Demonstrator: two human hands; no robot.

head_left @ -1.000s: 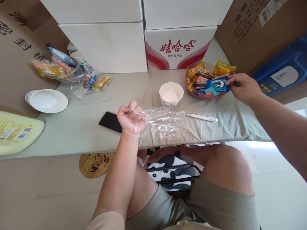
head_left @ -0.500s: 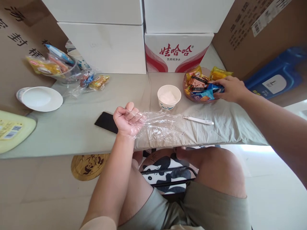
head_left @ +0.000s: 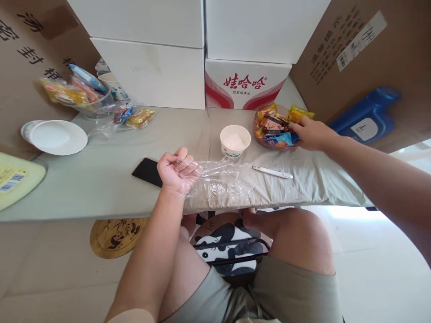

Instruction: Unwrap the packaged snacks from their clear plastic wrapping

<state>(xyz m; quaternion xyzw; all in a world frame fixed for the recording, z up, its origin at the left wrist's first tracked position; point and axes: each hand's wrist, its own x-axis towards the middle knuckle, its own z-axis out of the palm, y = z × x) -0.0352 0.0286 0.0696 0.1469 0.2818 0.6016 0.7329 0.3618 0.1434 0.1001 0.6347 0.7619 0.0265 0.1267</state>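
Note:
My left hand (head_left: 178, 170) is closed in a fist around one end of a clear plastic bag (head_left: 222, 179), which lies crumpled and stretched to the right along the table's front part. At the right, my right hand (head_left: 311, 132) reaches into a pink bowl (head_left: 257, 141) of wrapped snacks. Its fingers are curled down at the bowl's right side, by a blue snack packet (head_left: 284, 138) and a yellow packet (head_left: 299, 113). The fingertips are partly hidden among the wrappers. Between the hands stands a white paper bowl (head_left: 235, 142) with something whitish inside.
A white pen-like cutter (head_left: 272, 172) lies right of the bag, and a black phone (head_left: 147, 171) is partly behind my left wrist. Further left are a tipped stack of paper bowls (head_left: 57, 138) and a clear bowl of snacks (head_left: 90, 107). White boxes (head_left: 151, 72) line the back.
My right hand has shifted slightly left and further over the snack bowl; the dark blue wrapper by its fingers now shows less. My left hand keeps its grip on the bag. The view has shifted slightly.

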